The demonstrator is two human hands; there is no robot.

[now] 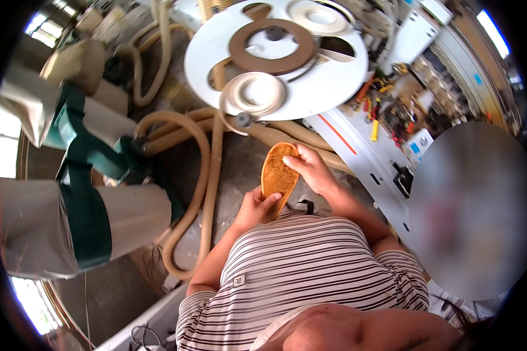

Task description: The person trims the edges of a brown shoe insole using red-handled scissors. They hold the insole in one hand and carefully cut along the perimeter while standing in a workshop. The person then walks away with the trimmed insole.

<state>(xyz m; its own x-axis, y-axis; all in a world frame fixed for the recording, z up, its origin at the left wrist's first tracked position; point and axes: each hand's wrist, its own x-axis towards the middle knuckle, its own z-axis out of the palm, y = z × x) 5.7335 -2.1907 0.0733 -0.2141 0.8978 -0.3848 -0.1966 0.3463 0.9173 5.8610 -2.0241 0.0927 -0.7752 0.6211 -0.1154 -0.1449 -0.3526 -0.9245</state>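
Between my two hands, in front of my striped shirt, is a long oval orange-brown piece [280, 172] with a lighter rim and a mottled, rough-looking inner face. It looks like a shallow wooden dish, though its exact kind is unclear. My left hand [256, 207] grips its lower end, thumb lying over the face. At the upper right edge my right hand [311, 168] pinches it, with the thumb on the face and the fingers behind. The piece is tilted, its far end pointing away from me. My fingers hide parts of its edge and its underside.
Ahead stands a round white disc [334, 88] bearing coils of cream [255, 93] and brown [240, 50] banding. Ribbed tan hoses [206, 193] run across the floor at left, beside a green-and-grey dust collector [88, 219]. Hand tools [376, 120] lie on the white machine [357, 161] at right.
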